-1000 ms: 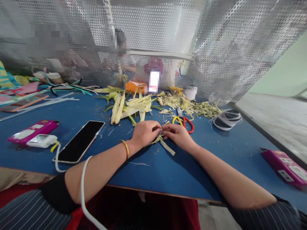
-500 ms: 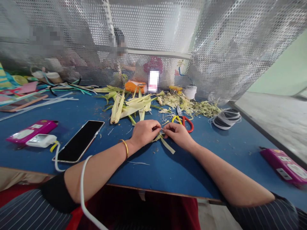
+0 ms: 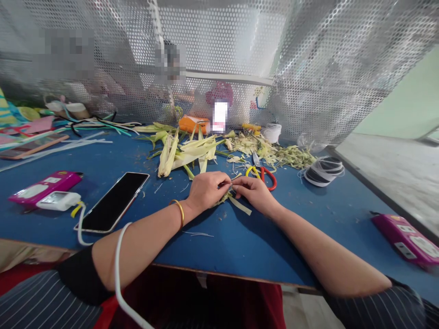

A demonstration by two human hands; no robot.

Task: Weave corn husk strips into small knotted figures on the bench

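Left hand (image 3: 206, 187), right hand (image 3: 255, 192): both pinching leaf strip (image 3: 229, 197), fingertips meeting, on counter (image 3: 240, 246) just in front of scissors (image 3: 264, 176). Risk, as judged: uneven pull tears or slips thin strip; scissors close behind right hand.

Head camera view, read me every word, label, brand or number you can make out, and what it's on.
No text can be read.
Left pink box: white labels, too small to read.
Right pink box: white labels, too small.
Phone: dark screen, no text.
Orange box: nothing legible.
Leaf strip pinched by left hand and right hand: unmarked.
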